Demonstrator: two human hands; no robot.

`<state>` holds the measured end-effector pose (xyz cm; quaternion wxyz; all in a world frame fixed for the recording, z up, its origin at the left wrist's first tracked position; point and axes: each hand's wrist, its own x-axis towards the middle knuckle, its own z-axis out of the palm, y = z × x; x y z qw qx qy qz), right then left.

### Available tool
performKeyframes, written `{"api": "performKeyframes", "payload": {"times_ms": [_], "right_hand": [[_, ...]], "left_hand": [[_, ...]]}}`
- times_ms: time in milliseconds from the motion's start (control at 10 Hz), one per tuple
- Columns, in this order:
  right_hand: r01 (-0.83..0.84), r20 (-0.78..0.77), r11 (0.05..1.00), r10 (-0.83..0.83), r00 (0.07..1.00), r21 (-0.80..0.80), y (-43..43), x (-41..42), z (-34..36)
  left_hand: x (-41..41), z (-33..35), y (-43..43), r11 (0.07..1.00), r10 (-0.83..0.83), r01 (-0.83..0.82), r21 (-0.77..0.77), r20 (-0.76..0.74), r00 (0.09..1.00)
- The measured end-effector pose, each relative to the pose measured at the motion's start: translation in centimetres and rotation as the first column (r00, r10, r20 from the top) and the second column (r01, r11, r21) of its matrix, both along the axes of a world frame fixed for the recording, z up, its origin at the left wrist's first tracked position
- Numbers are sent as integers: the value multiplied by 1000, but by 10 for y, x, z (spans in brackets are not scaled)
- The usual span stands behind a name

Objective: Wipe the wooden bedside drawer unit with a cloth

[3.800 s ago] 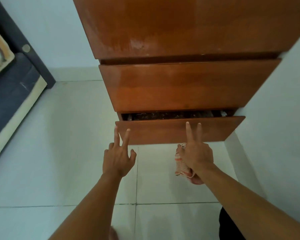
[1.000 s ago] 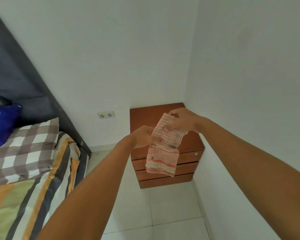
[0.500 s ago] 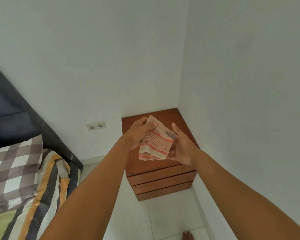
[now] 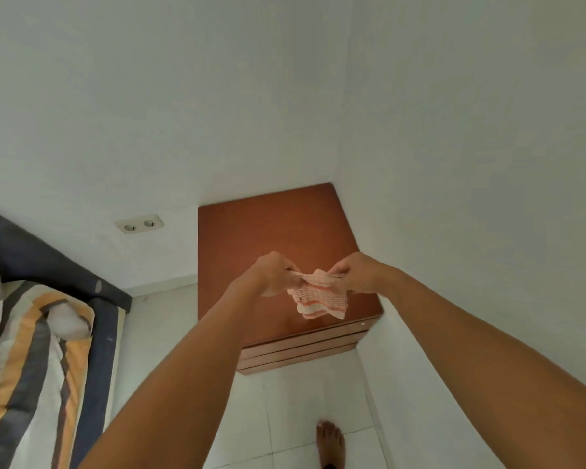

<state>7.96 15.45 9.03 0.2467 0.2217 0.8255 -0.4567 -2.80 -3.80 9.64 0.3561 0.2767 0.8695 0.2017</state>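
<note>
**Striped cloth held between your two hands above the drawer unit**

Your left hand [image 4: 273, 277] and your right hand [image 4: 357, 275] are both raised in front of you, knuckles up. The small white cloth with orange-red stripes [image 4: 318, 297] is held between them. The fingers [image 4: 289, 269] of your left hand are curled and pinch the cloth's upper left edge. The fingers [image 4: 338, 269] of your right hand are curled likewise and pinch its upper right edge. The two pinch points are near each other, and the upper edge runs between them as a short, bunched band. The rest of the cloth hangs below the fingers in crumpled folds, with its lower hem loose.

From your head camera, the cloth lies over the front right part of the top of the reddish-brown wooden bedside drawer unit [image 4: 268, 238]. Whether it is close to the wood or well above it cannot be told from this view. The unit stands in the corner where two white walls meet, with its right side against the right wall. Three drawer fronts [image 4: 301, 348] show below its front edge, flush with one another.

To the left of the unit, a cream double wall socket [image 4: 139, 224] sits low on the back wall. Further left is a bed with grey, orange and white striped bedding [image 4: 31, 350], set against a dark headboard [image 4: 31, 258]. A bare foot [image 4: 330, 441] rests on the white tiled floor [image 4: 295, 401] in front of the unit.
</note>
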Motion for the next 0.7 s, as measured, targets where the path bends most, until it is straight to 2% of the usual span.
{"api": "performKeyframes", "payload": {"times_ms": [100, 300, 400, 500, 700], "right_hand": [[0, 58, 992, -7, 998, 128, 19, -10, -31], [151, 145, 965, -185, 972, 215, 46, -21, -90], [205, 121, 933, -250, 961, 296, 53, -27, -116], [218, 102, 906, -271, 957, 362, 55, -26, -130], [90, 109, 928, -137, 985, 360, 42, -18, -131]], "left_hand": [[-3, -35, 28, 1000, -3, 4, -30, 52, 999], [-13, -106, 70, 992, 124, -119, -40, 142, 982], [-15, -139, 92, 985, 171, -164, -61, 128, 977], [-12, -161, 106, 971, 201, -194, -139, 41, 979], [-9, -157, 101, 983, 47, -53, -178, -39, 998]]}}
